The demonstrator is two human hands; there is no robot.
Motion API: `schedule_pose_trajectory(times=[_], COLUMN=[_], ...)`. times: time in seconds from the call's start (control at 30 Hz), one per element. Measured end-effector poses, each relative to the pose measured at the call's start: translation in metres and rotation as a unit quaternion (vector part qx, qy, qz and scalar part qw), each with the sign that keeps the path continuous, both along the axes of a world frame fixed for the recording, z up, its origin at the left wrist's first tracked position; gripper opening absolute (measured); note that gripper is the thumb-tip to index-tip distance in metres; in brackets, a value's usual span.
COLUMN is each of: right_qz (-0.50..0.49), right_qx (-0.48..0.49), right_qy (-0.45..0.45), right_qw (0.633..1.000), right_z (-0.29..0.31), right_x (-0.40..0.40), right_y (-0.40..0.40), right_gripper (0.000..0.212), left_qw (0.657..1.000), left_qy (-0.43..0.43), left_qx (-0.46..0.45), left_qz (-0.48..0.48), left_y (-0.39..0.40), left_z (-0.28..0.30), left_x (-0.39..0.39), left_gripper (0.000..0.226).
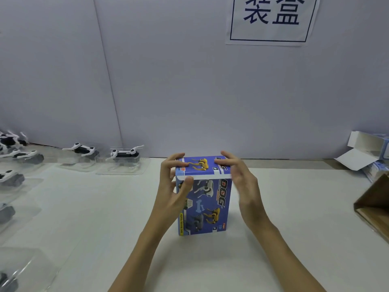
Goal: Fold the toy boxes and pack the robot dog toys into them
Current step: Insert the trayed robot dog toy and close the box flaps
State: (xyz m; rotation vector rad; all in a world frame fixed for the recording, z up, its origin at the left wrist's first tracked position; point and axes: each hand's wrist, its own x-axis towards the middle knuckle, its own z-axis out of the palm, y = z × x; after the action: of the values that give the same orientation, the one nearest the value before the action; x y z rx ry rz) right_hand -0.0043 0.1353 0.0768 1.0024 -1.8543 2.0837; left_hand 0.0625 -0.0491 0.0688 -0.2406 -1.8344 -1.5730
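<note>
Even, cool, diffuse light fills the view, with only faint soft shadows on the tabletop [273,207] under the box [207,205] and arms. The right hand [242,182] is smeared by motion blur. Wide-angle distortion bows the wall seam [109,81], and the clear trays [25,268] at the tabletop's left edge look soft, with slight glare.

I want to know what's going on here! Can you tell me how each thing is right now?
Blue toy box: standing upright on the table, top flap folded down.
Left hand: holding the box's top left corner.
Right hand: fingers pressing the top flap.
Toy dogs: lying in clear trays, not packed.
White box: flaps open.
</note>
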Motion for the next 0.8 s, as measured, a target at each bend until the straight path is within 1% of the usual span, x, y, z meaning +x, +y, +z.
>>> schedule_pose_trajectory(times=[0.03,0.07,0.13,0.17,0.2,0.23,0.27,0.33,0.37,0.4,0.43,0.53,0.6,0.63,0.7,0.77,0.8], right_qz=[-0.018,-0.038,-0.072,-0.092,-0.112,-0.122,-0.121,-0.099,-0.079,-0.057,-0.042,-0.028,0.001,0.014,0.03,0.033,0.028], right_qx=[0.032,0.051,0.034,0.008,-0.024,-0.06,-0.092,-0.119,-0.109,-0.09,-0.065,0.011,0.039,0.048,0.056,0.044,0.034], right_qy=[0.017,0.03,0.037,0.032,0.021,-0.001,-0.03,-0.086,-0.115,-0.141,-0.151,-0.094,-0.066,-0.059,-0.051,-0.053,-0.058], right_qw=[0.999,0.998,0.996,0.995,0.993,0.991,0.988,0.984,0.984,0.984,0.985,0.995,0.997,0.997,0.997,0.997,0.997], right_z=[0.0,0.0,-0.003,-0.003,-0.002,-0.003,-0.003,-0.005,-0.005,-0.006,-0.005,0.0,0.005,0.006,0.007,0.007,0.007], right_x=[0.0,0.002,0.006,0.009,0.011,0.013,0.013,0.013,0.012,0.011,0.01,0.006,0.005,0.005,0.005,0.005,0.005], right_y=[-0.002,-0.005,-0.014,-0.017,-0.02,-0.021,-0.022,-0.022,-0.022,-0.022,-0.021,-0.015,-0.009,-0.006,-0.002,-0.001,-0.002], right_gripper=[0.031,0.029,0.029,0.028,0.027,0.028,0.029,0.033,0.034,0.035,0.035,0.035,0.046,0.05,0.053,0.049,0.043], left_qw=[1.0,1.0,0.999,0.999,0.996,0.989,0.975,0.924,0.903,0.894,0.891,0.9,0.911,0.914,0.914,0.902,0.895], left_qy=[0.004,0.014,0.039,0.048,0.055,0.06,0.066,0.069,0.06,0.047,0.036,0.032,0.042,0.047,0.052,0.046,0.042], left_qx=[0.004,0.006,0.017,0.013,-0.007,-0.053,-0.125,-0.283,-0.329,-0.349,-0.355,-0.347,-0.332,-0.329,-0.339,-0.371,-0.392], left_qz=[-0.003,-0.008,-0.006,0.019,0.064,0.12,0.172,0.249,0.269,0.277,0.28,0.263,0.242,0.233,0.219,0.214,0.211], left_y=[0.001,0.004,0.009,0.01,0.011,0.01,0.009,0.008,0.009,0.009,0.008,0.004,0.002,0.003,0.002,-0.001,-0.003], left_z=[0.0,0.0,-0.004,-0.007,-0.009,-0.011,-0.014,-0.017,-0.018,-0.018,-0.018,-0.018,-0.018,-0.018,-0.018,-0.02,-0.021], left_x=[0.0,-0.001,-0.002,-0.003,-0.003,-0.003,-0.004,-0.004,-0.004,-0.004,-0.005,-0.004,-0.004,-0.005,-0.006,-0.007,-0.007], left_gripper=[0.057,0.051,0.038,0.042,0.052,0.062,0.071,0.09,0.101,0.109,0.112,0.112,0.113,0.113,0.114,0.116,0.117])
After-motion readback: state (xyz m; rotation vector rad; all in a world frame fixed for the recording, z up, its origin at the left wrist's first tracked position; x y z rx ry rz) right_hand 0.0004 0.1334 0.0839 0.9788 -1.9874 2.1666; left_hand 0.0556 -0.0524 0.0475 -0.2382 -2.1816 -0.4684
